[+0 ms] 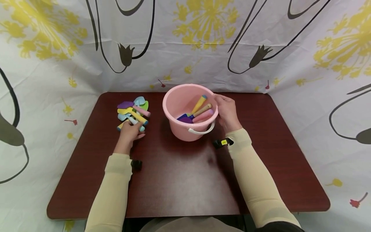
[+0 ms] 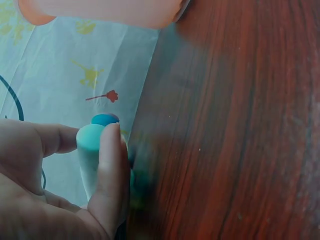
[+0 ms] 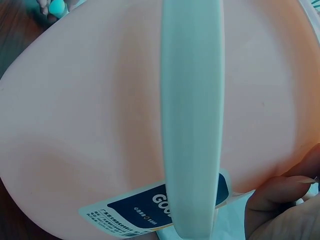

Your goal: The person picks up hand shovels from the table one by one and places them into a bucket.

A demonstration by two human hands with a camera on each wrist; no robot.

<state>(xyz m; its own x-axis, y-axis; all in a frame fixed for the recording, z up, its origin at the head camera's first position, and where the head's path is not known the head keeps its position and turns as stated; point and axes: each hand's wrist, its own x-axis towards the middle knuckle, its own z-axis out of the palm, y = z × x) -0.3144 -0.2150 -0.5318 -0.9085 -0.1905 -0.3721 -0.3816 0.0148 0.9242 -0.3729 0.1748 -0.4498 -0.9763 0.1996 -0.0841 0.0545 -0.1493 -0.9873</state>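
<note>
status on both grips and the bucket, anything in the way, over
Left grip pinching teal-ended handle. Right grip holding pink bucket by its rim. Toy tools inside. White bail hangs outside, not across the opening.

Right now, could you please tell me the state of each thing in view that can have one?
Pink bucket: upright, open-topped, partly filled.
White handle: lowered on the bucket's near side.
Tools inside: lying slanted.
Loose tools: heaped together on the table.
Pale-handled tool: pinched by the left hand.
Right hand: gripping the bucket's rim.
</note>
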